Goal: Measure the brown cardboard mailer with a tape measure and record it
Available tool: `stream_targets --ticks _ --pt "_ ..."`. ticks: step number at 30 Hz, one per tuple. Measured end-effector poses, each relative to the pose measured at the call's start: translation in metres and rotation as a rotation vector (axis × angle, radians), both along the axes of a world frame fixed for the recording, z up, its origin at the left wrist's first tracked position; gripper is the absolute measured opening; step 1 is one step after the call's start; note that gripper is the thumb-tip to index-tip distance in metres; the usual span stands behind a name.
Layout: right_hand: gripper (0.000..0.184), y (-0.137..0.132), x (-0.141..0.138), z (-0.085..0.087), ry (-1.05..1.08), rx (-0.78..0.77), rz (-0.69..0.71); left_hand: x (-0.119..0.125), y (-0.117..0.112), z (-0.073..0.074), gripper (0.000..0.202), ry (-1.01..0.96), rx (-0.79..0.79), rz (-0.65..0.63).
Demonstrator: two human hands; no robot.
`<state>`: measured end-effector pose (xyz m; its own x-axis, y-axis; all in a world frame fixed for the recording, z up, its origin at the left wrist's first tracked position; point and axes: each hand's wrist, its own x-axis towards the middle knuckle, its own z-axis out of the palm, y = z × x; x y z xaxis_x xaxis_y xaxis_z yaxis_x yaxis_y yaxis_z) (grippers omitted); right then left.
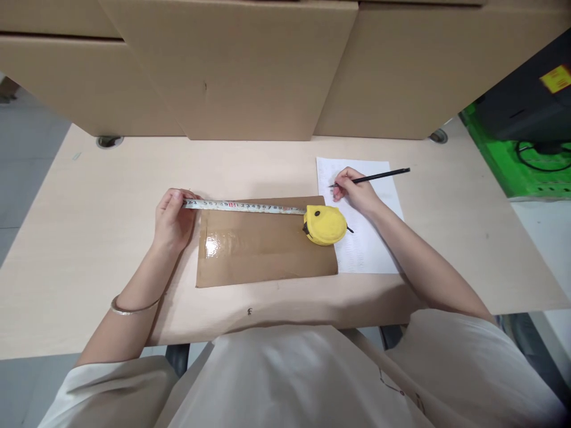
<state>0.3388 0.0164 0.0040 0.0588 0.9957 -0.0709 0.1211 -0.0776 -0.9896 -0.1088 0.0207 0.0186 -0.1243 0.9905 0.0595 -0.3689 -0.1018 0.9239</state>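
Observation:
My left hand [173, 219] pinches the free end of a tape measure's blade [250, 207], just past the left edge of a cardboard box [263, 249]. The blade runs to the right along the box's far edge. Its yellow case [326, 224] rests on the box's right end, overlapping the white paper [361, 238]. Between the fingers of my right hand [354, 191] is a black pencil [383, 176], its tip close to the upper part of the sheet. The paper lies partly beneath my right forearm. Faint marks show on it, too small to read.
Large cardboard boxes [250, 71] stand along the back of the pale wooden table [111, 196]. Two round cable holes sit near the back corners. To the right is a green surface [504, 166] with a dark device [526, 95] and a black cable.

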Motion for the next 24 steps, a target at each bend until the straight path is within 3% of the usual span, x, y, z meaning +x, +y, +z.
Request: stream_targets --ticks 9,15,24 --pt "0.045 -0.009 -0.012 0.008 -0.171 0.019 0.000 -0.005 -0.002 -0.002 0.051 0.041 0.054 -0.009" --pt "0.041 -0.013 -0.014 0.012 -0.306 0.066 -0.095 -0.006 -0.002 0.002 0.050 -0.005 0.063 0.009" --pt "0.044 -0.019 -0.016 0.009 -0.185 0.014 0.060 -0.005 0.000 -0.001 0.053 -0.013 0.021 0.064"
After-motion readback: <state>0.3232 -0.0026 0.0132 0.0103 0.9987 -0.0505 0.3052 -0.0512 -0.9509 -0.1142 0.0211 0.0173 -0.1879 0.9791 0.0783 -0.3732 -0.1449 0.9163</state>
